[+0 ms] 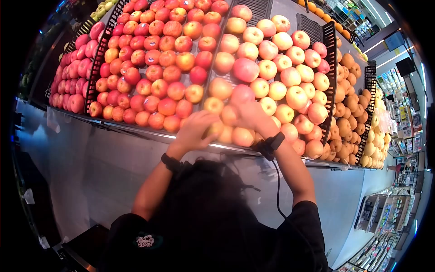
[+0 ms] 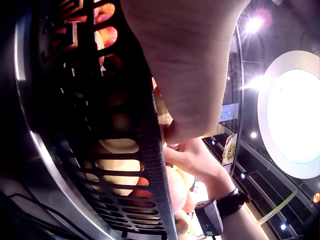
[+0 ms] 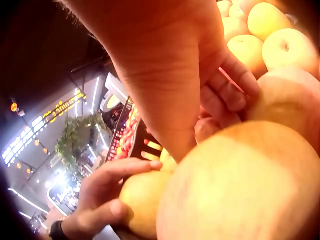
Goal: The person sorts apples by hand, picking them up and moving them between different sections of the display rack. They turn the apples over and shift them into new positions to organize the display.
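My left hand (image 1: 194,130) is at the front of the pale apples, by the divider. In the right wrist view its thumb and fingers grip a yellow apple (image 3: 142,205) from opposite sides. My right hand (image 1: 256,117) reaches in beside it, over the front rows, with its fingers around a pinkish apple (image 1: 242,94); both are blurred. Curled fingers (image 3: 230,95) show beside that apple in the right wrist view, where a large pale apple (image 3: 245,185) hides part of the hand. The left wrist view hides the left fingers behind the hand and black crate wall (image 2: 155,165).
Red apples (image 1: 158,86) fill the crate to the left, with pinker fruit (image 1: 72,72) beyond. Brown round fruit (image 1: 349,109) lies to the right past a black crate side (image 1: 330,81). A metal edge (image 1: 154,132) runs along the display front. A cable (image 1: 278,190) hangs from the right wrist.
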Available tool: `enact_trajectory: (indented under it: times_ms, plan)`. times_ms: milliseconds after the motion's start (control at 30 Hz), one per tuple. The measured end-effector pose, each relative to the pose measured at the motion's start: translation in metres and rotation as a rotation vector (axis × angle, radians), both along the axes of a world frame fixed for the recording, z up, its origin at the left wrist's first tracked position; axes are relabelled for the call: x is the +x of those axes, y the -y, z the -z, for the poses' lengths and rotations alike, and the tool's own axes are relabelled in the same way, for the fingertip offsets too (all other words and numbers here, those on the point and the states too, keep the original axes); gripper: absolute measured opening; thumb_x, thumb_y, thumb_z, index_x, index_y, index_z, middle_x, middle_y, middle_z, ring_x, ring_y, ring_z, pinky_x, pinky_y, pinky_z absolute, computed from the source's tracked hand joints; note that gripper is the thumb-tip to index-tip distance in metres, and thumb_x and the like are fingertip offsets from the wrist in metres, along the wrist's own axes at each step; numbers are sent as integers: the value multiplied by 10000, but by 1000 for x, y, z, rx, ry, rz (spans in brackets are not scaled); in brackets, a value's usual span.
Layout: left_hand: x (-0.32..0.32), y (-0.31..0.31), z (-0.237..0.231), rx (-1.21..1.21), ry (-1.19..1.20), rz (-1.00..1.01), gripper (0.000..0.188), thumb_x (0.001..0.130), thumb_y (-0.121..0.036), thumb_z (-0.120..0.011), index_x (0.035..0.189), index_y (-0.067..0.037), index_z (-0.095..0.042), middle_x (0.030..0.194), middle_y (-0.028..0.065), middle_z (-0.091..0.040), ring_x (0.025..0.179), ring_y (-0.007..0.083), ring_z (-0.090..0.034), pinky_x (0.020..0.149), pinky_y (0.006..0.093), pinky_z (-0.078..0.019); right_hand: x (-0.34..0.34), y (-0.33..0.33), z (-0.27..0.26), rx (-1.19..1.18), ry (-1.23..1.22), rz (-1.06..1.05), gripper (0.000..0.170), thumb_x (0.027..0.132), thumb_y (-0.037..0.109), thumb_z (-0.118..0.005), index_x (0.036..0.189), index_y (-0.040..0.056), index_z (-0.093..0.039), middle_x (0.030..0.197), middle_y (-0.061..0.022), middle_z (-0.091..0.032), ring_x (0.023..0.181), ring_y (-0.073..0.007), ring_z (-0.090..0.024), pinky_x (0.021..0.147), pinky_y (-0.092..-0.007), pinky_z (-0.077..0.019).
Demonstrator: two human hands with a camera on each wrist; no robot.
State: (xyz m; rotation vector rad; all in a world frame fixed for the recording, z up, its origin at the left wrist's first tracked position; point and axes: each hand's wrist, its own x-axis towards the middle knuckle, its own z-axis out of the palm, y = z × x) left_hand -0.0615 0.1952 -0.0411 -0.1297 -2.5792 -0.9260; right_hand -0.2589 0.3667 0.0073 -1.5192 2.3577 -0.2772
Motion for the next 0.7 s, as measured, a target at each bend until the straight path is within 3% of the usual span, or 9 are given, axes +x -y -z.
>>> enact_trajectory:
  times_ms: [200,300,400,500,600,700]
  plan:
    - [3,-1,1,10,-5,-10,545,857,-271,-822,1336,-64,-665,1289,148,-684,1286,376,-598,1080,491,-485,-12,-9,15,-189,64,23,400,909,331,-744,1235,116,-655,994,-177,-744,869,-389,-718,769,-518,-564]
    - [1,-2,-1,17,5,-19,543,855,-267,-821,1334,-64,-666,1287,150,-685,1282,374,-600,1081,488,-484,-21,-9,15,-154,107,-3,379,954,323,-702,1278,128,-674,995,-167,-751,890,-387,-723,785,-515,-570]
    - [1,-2,0,-4,28,-17,540,853,-266,-819,1331,-64,-668,1290,152,-687,1286,373,-598,1091,483,-478,-21,-7,4,-80,449,144,335,989,311,-661,1268,131,-700,951,-146,-754,838,-343,-739,762,-475,-578]
    - [-1,-2,-2,-5,34,-13,543,852,-268,-819,1331,-63,-667,1298,153,-689,1297,372,-594,1107,479,-469,-23,-2,2,-47,517,182,327,978,306,-651,1242,120,-708,842,-119,-737,749,-289,-733,718,-424,-574]
    - [2,-1,-1,3,40,-32,550,850,-275,-821,1333,-61,-667,1312,152,-691,1306,376,-592,1117,478,-464,-16,2,31,-274,-114,-90,262,929,275,-677,1125,116,-749,741,-107,-699,667,-248,-704,641,-398,-551]
    - [0,2,10,-79,10,-8,558,841,-283,-830,1324,-47,-678,1350,152,-690,1320,385,-590,1126,482,-466,-23,21,19,179,130,-77,193,877,238,-702,999,106,-773,739,-105,-706,670,-253,-704,614,-426,-542]
